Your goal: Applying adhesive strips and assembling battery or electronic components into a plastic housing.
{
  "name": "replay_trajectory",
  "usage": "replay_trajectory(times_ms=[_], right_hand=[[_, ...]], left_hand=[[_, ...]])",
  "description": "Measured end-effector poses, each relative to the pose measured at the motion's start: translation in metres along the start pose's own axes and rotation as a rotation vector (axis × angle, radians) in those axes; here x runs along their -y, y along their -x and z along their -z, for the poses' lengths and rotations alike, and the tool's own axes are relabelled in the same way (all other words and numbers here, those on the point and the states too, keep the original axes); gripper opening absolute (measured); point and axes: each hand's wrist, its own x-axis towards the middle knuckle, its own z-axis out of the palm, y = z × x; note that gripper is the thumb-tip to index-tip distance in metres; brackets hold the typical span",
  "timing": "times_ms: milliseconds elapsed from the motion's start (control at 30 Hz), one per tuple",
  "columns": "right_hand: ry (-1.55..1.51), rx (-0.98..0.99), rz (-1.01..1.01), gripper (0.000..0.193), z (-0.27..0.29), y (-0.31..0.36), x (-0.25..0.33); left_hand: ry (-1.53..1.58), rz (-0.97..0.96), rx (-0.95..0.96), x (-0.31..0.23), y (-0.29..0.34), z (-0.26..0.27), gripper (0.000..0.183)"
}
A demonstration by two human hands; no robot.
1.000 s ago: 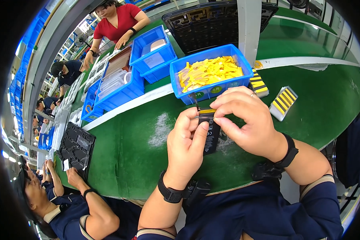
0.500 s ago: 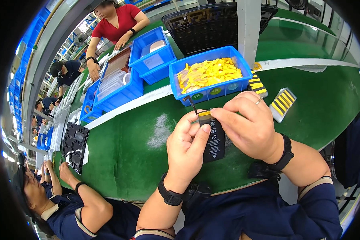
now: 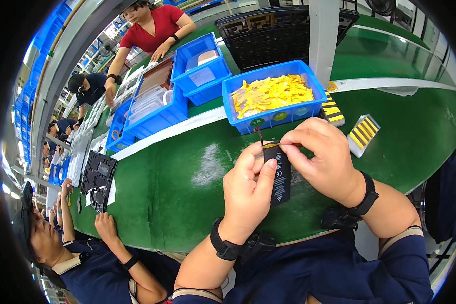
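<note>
My left hand [image 3: 247, 195] grips a flat black phone battery [image 3: 281, 183] by its left side, thumb across its face. The battery stands tilted above the green table, white print toward me. A thin dark flex cable [image 3: 260, 135] sticks up from its top left corner. Along the top edge runs a narrow yellow strip [image 3: 271, 145], which looks like tape. My right hand [image 3: 323, 158] pinches at the right end of this strip with thumb and forefinger; the fingertips hide the exact hold. Just beyond my hands, a blue bin [image 3: 265, 117] holds many yellow pieces [image 3: 273, 93].
Striped yellow-and-black stacks [image 3: 364, 135] lie to the right, one beside the bin. More blue bins [image 3: 159, 124] stand at the far left. A metal post [image 3: 323, 45] rises behind. At left a co-worker's hand [image 3: 106, 227] is beside a black tray [image 3: 97, 177]; another person in red reaches across.
Less yellow shows on the battery's top edge; the strip now looks folded over it. The whole view has shifted slightly. The co-worker's hand at left has moved nearer along the black tray.
</note>
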Motion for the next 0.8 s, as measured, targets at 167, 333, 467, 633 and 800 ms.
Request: replay_trajectory(times_ms=[167,333,467,633,800], right_hand=[[0.074,0.048,-0.013,0.009,-0.001,-0.004,0.001],[-0.084,0.182,-0.059,0.009,0.001,-0.005,0.002],[-0.242,0.257,-0.299,0.006,-0.001,0.001,0.001],[-0.273,0.381,-0.353,0.005,-0.006,0.005,-0.004],[-0.301,0.444,-0.361,0.007,-0.009,0.005,-0.002]], left_hand=[[-0.269,-0.114,0.000,-0.011,-0.001,0.002,0.024],[-0.540,-0.196,-0.019,-0.017,-0.004,0.012,0.022],[-0.721,-0.079,-0.160,-0.025,-0.023,0.056,0.021],[-0.972,0.095,-0.429,-0.001,-0.040,0.204,0.032],[-1.312,0.298,-0.608,0.023,-0.017,0.336,0.035]])
